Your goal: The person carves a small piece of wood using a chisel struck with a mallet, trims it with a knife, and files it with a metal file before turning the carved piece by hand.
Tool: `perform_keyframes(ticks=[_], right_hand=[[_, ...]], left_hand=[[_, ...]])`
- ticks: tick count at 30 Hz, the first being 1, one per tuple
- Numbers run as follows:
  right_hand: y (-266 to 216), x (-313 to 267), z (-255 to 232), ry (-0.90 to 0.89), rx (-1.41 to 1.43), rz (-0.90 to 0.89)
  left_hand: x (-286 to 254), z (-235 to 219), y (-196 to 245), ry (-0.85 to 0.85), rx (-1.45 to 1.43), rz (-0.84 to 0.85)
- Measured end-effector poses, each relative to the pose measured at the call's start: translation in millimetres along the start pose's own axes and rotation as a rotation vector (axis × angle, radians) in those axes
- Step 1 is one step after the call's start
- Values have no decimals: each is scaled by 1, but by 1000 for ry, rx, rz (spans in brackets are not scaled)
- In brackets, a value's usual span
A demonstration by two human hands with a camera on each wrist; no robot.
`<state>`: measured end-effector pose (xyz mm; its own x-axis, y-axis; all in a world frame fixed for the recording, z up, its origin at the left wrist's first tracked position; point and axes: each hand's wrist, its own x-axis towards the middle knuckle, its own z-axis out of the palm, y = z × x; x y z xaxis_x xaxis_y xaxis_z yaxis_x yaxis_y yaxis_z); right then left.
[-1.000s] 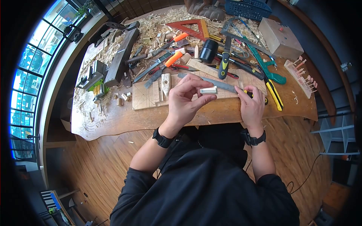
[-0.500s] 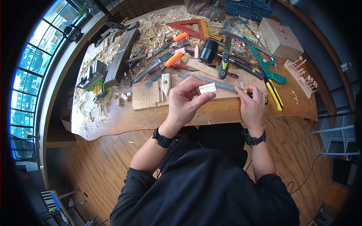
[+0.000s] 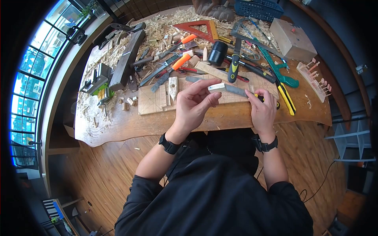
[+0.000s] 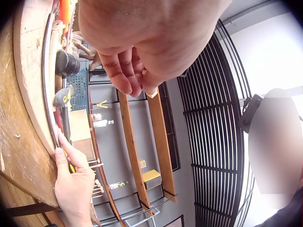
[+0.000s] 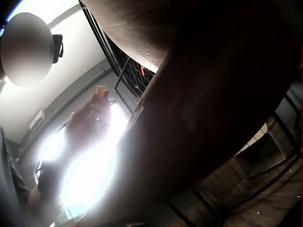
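Observation:
My left hand pinches a small pale wooden block between thumb and fingers, raised above the front of the bench. In the right wrist view the block sticks up past the fingertips. My right hand grips a flat grey file near its black and yellow handle, most of which the hand hides. The file's blade slants left behind the block, over a flat wooden board. A holed, pointed piece of wood lies on that board, left of the left hand.
Behind the board lie a black mallet, orange-handled tools, a red triangle square and wood shavings. A dark wooden plane lies left. A yellow-handled tool, a wooden box and a pegged rack are right.
The wooden block has turned in my left fingers and risen slightly, showing another side. The left thumb has drawn back a little. My right hand and the file have stayed in place.

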<state>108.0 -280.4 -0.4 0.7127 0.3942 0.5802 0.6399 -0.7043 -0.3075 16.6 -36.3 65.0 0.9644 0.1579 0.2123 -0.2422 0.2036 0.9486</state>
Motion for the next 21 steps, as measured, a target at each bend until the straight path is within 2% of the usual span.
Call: perform_keyframes(ticks=[11,21], right_hand=[[0,0,-1,-5,-2,-6],[0,0,-1,-6,3,-1]], left_hand=[[0,0,-3,-1,-24,50],[0,-3,-3,-12,-35,20]])
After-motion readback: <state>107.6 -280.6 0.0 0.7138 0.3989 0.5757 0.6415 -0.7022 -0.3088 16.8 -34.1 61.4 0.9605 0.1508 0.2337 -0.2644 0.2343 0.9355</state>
